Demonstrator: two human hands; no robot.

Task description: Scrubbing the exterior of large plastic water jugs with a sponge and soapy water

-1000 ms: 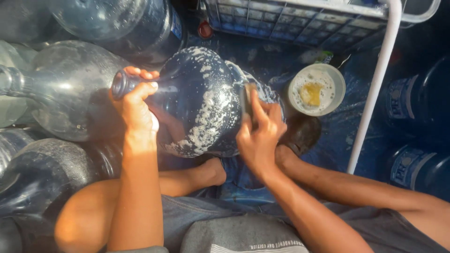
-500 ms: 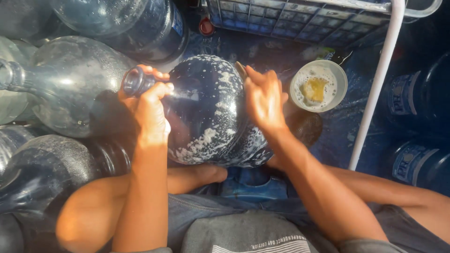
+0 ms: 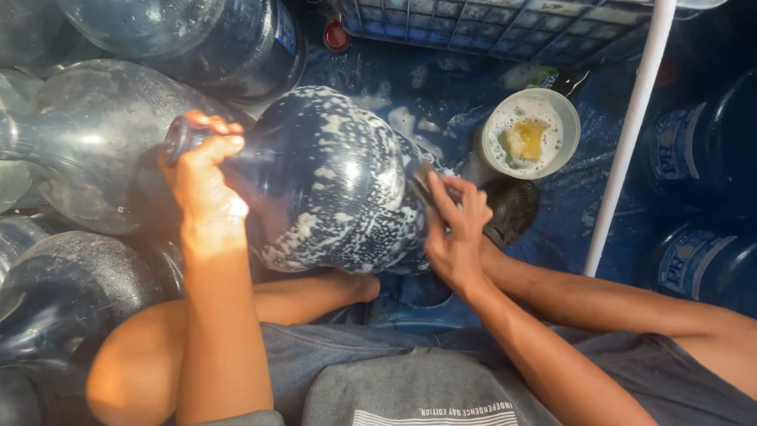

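- The left hand (image 3: 206,188), left of centre in the frame, has its fingers curled tight around the neck of a large blue water jug (image 3: 335,181), thumb side toward the mouth of the bottle
- The right hand (image 3: 456,230), just right of centre, presses a small dark scrubbing pad (image 3: 423,181) flat against the jug's base end; the fingers are closed on the pad, though it is mostly hidden, so its exact kind is hard to tell
- The jug lies on its side across the middle of the frame, above the person's lap, streaked with white soap foam
- Just right of the right hand sits a dark mesh scourer (image 3: 514,207)
- Upper right holds a white bowl (image 3: 568,125) of suds with a yellow sponge (image 3: 526,138)
- A white pipe (image 3: 631,134) runs down the right side
- Other empty jugs (image 3: 95,134) crowd the left edge
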